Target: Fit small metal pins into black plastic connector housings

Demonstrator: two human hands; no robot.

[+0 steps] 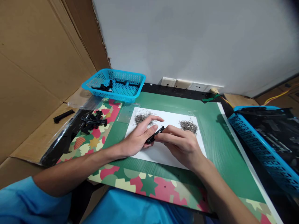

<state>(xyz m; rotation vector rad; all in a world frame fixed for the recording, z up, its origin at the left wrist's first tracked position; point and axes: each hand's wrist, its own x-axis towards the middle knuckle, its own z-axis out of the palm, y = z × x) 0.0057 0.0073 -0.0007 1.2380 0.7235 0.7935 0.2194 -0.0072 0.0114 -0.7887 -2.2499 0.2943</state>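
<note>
My left hand (136, 138) holds a slim black plastic part (155, 135) between thumb and fingers, its index finger raised away from it. The part is tilted, its upper end pointing right and away from me. At that end my right hand (183, 141) is closed, fingertips pinched against the part; anything small between them is hidden. Both hands are above a white sheet (168, 157). On the sheet a pile of tiny metal pieces (141, 118) lies behind my left hand, and a second metal pile (188, 126) lies behind my right.
A blue basket (133, 99) with several black parts stands at the back left. Black parts (93, 121) are heaped on the patterned left edge, and a long black piece (63, 116) lies on cardboard. A fuller blue basket (263, 157) is at right. Sockets (183, 84) line the wall.
</note>
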